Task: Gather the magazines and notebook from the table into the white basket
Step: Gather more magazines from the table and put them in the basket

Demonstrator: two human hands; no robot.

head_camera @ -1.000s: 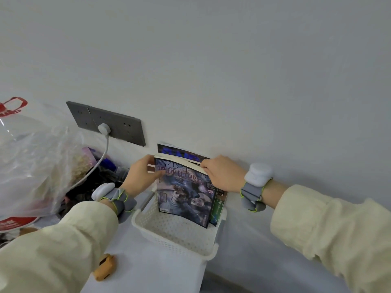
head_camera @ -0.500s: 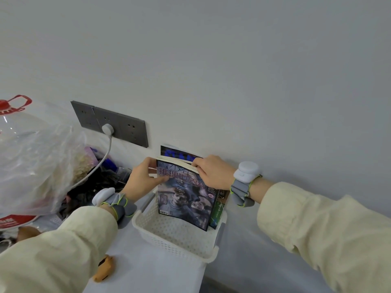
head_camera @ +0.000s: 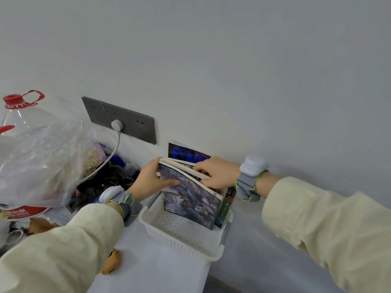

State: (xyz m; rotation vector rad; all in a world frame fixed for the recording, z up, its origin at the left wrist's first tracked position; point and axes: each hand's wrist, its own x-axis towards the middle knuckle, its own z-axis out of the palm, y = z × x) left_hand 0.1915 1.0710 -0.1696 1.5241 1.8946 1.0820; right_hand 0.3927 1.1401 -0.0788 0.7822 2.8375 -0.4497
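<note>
A white perforated basket (head_camera: 175,233) stands at the table's right end against the wall. Several magazines stand upright in it. The front magazine (head_camera: 190,199) has a dark illustrated cover and leans toward me. My left hand (head_camera: 148,178) grips its top left corner. My right hand (head_camera: 215,173) lies over the top edges of the stack, fingers tucked behind the front magazine. A blue-titled magazine (head_camera: 186,154) stands tallest at the back against the wall. A green-spined book (head_camera: 224,210) shows at the basket's right side.
A large clear plastic bag (head_camera: 40,161) with a red-capped bottle (head_camera: 14,102) fills the left. A grey wall socket strip (head_camera: 120,121) holds a white plug and cable. Dark clutter (head_camera: 110,178) lies beside the basket. A small orange object (head_camera: 111,261) rests near the table's front.
Both hands have stayed on the stack's top; my right hand slid left along the top edges and the front magazine now leans further forward, opening a gap behind it.
</note>
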